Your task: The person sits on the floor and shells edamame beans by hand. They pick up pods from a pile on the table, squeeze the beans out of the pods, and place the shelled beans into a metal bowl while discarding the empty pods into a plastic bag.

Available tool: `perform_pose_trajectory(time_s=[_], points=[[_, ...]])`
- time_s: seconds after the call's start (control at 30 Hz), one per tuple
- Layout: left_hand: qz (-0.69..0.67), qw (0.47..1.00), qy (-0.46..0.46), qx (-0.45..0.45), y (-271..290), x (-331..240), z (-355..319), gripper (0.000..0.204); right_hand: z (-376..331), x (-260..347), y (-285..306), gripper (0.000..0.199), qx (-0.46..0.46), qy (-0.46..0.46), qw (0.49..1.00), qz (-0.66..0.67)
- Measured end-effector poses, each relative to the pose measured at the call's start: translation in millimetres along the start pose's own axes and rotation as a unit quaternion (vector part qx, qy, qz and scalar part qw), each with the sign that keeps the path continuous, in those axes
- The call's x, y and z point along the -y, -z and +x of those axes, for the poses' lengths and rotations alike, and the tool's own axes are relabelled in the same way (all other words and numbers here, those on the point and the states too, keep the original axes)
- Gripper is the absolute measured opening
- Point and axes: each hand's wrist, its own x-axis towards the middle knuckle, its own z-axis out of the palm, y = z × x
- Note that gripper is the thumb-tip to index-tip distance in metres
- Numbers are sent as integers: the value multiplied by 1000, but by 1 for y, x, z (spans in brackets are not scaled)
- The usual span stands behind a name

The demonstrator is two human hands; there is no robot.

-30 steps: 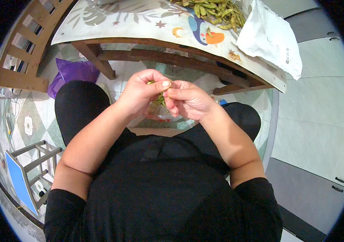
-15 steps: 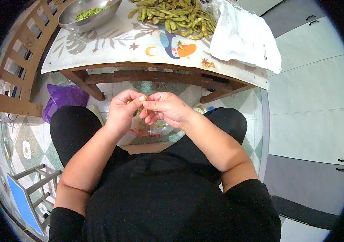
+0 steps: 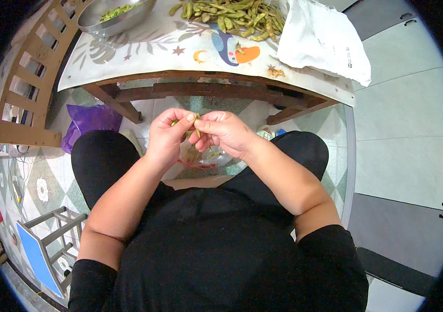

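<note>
A: ok so what are the hands up to?

B: both pinching. The left hand (image 3: 168, 137) has thumb and fingertips on a green pod (image 3: 197, 117), and the right hand (image 3: 227, 134) is gripping it too, thumbs nearly meeting. It's up in front of the body, above the gap between the knees. A bit more green peeks out by the left fingers, can't tell if that's the same pod or another one.

A: anything under that?

B: yeah, a see-through plastic bag (image 3: 217, 156) down between the legs with some red on it. The hands block part of it so I can't really make out what's in there. Off to the left is a stool (image 3: 39, 257) with a blue top, and further on a purple bag (image 3: 90, 126) just past the left knee.

A: and the desk?

B: the desk (image 3: 180, 75) is right ahead, wooden, with a printed cloth (image 3: 151, 63) over it. One loose pod (image 3: 239, 48) lies on the bird print. White sack (image 3: 323, 44) hanging over the edge on the right, big pile of pods (image 3: 237, 16) right beside it, and a metal bowl (image 3: 95, 26) on the far left with bright green beans (image 3: 117, 12) inside.
</note>
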Motion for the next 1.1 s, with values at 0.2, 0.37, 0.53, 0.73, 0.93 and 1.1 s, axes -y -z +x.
perform_pose_trajectory(time_s=[0.2,0.37,0.53,0.73,0.93,1.1], points=[[-99,994,34,3,-5,-4,-5,11,3,-1,0,18,-15,15,1000,3],[-93,995,20,-18,-14,-7,-6,11,5,-2,1,17,-27,41,999,-24],[-58,998,28,-5,-7,-2,-3,11,4,-1,-1,15,-55,68,994,-68],[-10,999,-7,-45,-16,-8,-6,15,5,-2,-4,15,-90,83,988,-92],[166,980,-106,-37,-10,1,0,15,6,-4,-1,17,-113,122,969,-181],[-79,995,32,-50,-2,-4,5,10,9,-10,3,18,-178,168,911,-331]])
